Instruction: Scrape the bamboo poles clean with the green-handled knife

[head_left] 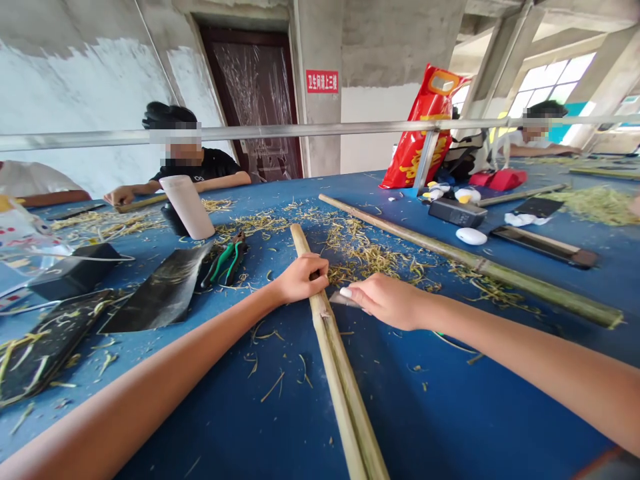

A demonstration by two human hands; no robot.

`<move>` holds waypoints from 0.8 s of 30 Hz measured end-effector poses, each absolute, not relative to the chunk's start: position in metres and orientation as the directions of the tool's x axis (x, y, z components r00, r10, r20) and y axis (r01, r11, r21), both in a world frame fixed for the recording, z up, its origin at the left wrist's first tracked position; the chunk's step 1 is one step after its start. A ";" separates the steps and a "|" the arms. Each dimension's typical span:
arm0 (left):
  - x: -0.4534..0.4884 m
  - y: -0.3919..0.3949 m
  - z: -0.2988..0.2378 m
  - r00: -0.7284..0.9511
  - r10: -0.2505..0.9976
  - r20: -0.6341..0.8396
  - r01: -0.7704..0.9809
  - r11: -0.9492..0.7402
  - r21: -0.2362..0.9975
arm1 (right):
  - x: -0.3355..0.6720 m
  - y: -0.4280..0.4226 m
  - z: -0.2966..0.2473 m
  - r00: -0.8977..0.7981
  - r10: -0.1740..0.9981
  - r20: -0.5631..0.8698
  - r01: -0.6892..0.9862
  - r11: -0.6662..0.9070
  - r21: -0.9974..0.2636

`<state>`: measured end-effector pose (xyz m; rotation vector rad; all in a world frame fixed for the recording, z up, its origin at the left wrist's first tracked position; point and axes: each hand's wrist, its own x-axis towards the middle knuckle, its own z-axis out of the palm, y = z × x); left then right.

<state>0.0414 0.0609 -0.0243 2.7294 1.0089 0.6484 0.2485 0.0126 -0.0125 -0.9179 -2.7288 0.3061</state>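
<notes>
A pale bamboo pole point(327, 333) with a node and a long groove runs from the table's middle to the bottom edge of the head view. My left hand point(303, 277) is closed round it above the node. In my right hand point(383, 300) is a knife point(346, 301); its short grey blade points left, close against the pole's right side, and its handle is hidden by my fingers. Whether the blade touches the bamboo I cannot tell. Curly shavings point(360, 250) lie just beyond both hands.
A second bamboo pole point(450, 253) slants across the right. Green-handled pliers point(227, 260), a dark sheet point(160, 293) and a pale cup point(189, 207) are on the left. A metal rail point(325, 130) crosses behind; a person point(200, 163) sits beyond it. A phone point(543, 247) lies at right.
</notes>
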 end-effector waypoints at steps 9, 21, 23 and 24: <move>0.041 0.062 -0.026 0.682 0.646 0.344 0.575 -0.764 0.293 | 0.223 0.001 -0.017 -0.746 0.639 0.188 0.662 0.743 0.103; 0.040 0.063 -0.028 0.688 0.645 0.332 0.559 -0.763 0.326 | 0.232 0.017 -0.019 -0.830 0.553 0.075 0.540 0.830 -0.137; 0.040 0.063 -0.028 0.687 0.647 0.329 0.560 -0.761 0.328 | 0.233 0.018 -0.019 -0.836 0.544 0.069 0.528 0.832 -0.169; 0.040 0.063 -0.027 0.687 0.648 0.328 0.560 -0.760 0.330 | 0.233 0.018 -0.019 -0.837 0.544 0.065 0.526 0.831 -0.183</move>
